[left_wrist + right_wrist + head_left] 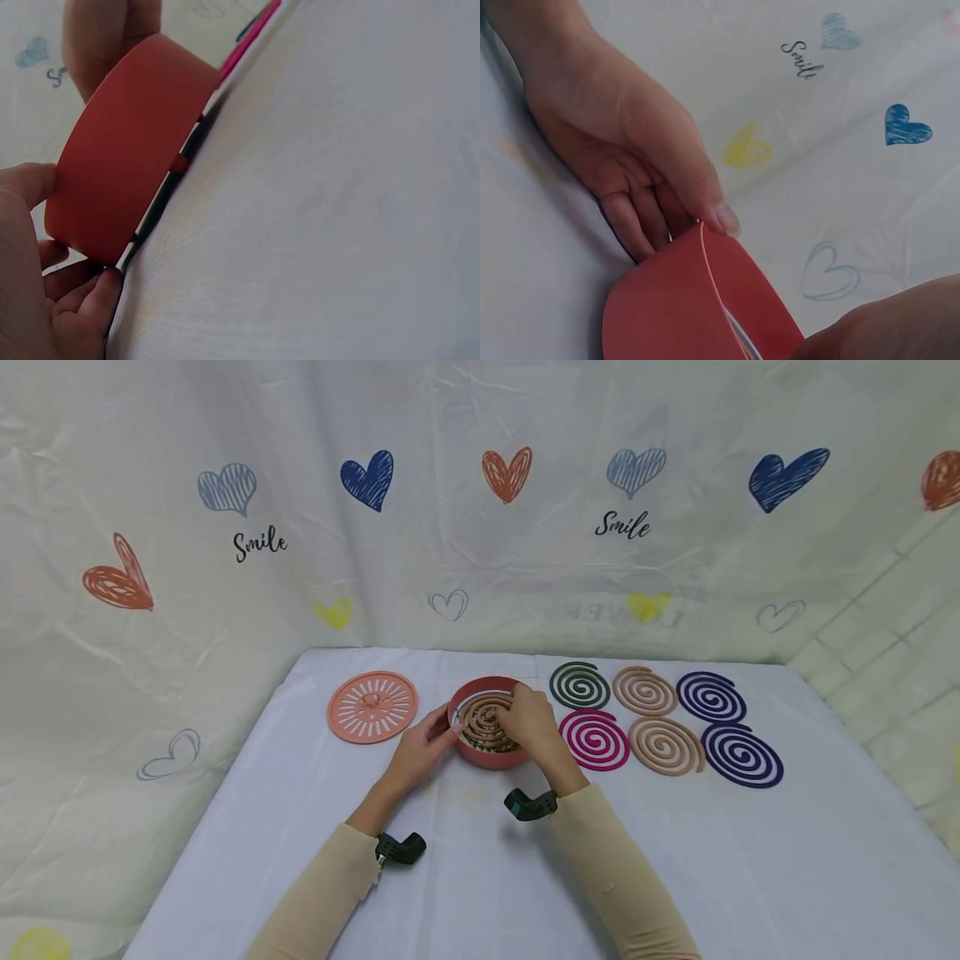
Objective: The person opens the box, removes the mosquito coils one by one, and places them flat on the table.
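A red round mosquito coil box (491, 758) stands uncovered on the white table, with a brown mosquito coil (480, 727) inside it. My left hand (422, 747) grips the box's left side, its thumb over the rim and its other fingers around the outer wall and lower edge. From the right, my right hand (534, 722) reaches over the rim and holds the brown coil, thumb near the coil's middle. Its fingertips are partly hidden. In the right wrist view, the box (675, 300) hides most of its contents, and only part of my right hand (900, 326) shows.
A salmon slotted round lid (372, 707) lies left of the box. Right of it, several coils lie in two rows: green (580, 686), pink (595, 740), tan (645, 691) and dark purple (712, 697). A printed cloth (442, 543) hangs behind the table.
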The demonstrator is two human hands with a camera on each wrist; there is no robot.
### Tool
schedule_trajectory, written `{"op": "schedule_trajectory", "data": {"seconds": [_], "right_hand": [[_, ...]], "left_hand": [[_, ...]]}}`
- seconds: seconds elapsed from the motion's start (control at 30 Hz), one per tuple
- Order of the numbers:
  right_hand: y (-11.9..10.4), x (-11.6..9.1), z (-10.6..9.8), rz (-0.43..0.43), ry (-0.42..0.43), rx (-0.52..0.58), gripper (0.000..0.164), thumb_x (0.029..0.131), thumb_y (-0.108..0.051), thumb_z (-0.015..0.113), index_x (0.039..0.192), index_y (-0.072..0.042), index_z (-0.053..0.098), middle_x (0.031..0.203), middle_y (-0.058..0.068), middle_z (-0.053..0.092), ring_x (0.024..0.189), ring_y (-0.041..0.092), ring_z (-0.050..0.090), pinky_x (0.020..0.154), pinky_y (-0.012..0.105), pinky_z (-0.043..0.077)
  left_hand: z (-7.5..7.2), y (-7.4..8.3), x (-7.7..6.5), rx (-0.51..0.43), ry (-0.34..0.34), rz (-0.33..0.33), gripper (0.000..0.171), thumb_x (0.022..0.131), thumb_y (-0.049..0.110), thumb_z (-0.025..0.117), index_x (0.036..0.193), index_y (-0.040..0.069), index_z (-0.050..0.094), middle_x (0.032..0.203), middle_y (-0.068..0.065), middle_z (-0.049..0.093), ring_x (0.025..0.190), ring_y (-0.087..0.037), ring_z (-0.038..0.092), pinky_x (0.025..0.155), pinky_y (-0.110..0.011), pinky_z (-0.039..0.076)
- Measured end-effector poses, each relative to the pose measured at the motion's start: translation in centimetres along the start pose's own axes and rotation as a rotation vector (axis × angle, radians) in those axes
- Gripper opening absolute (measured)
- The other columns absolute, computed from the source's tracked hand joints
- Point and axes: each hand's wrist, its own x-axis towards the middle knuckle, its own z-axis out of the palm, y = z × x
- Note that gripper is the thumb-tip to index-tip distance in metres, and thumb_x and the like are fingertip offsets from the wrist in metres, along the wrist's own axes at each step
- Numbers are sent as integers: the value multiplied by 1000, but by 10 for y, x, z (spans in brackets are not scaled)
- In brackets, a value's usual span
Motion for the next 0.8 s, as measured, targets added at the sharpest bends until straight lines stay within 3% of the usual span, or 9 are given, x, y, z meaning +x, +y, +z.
{"op": "schedule_trajectory", "data": {"seconds": [0.23, 0.5, 0.8], "right_hand": [[2, 1, 2, -9, -11, -3, 33, 94, -12, 67, 120, 7, 61, 111, 22, 71, 96, 32, 72, 74, 41, 64], [4, 2, 3, 8, 13, 7, 28, 96, -5, 60, 121, 6, 63, 117, 23, 70, 105, 34, 70, 81, 46, 63], [5, 1, 2, -13, 44, -31, 30, 95, -7, 65, 121, 8, 63, 115, 25, 70, 106, 36, 70, 84, 48, 62]], "left_hand": [[0, -1, 0, -25, -7, 14, 59, 99, 42, 62, 151, 20, 45, 150, -5, 54, 136, -21, 54, 112, -41, 48], [0, -1, 0, -19, -4, 12, 58, 100, 39, 61, 152, 20, 45, 150, -4, 54, 136, -20, 55, 112, -39, 48], [0, -3, 1, -5, -7, 7, 58, 100, 39, 62, 152, 19, 45, 151, -4, 53, 137, -20, 54, 112, -38, 48]]}}
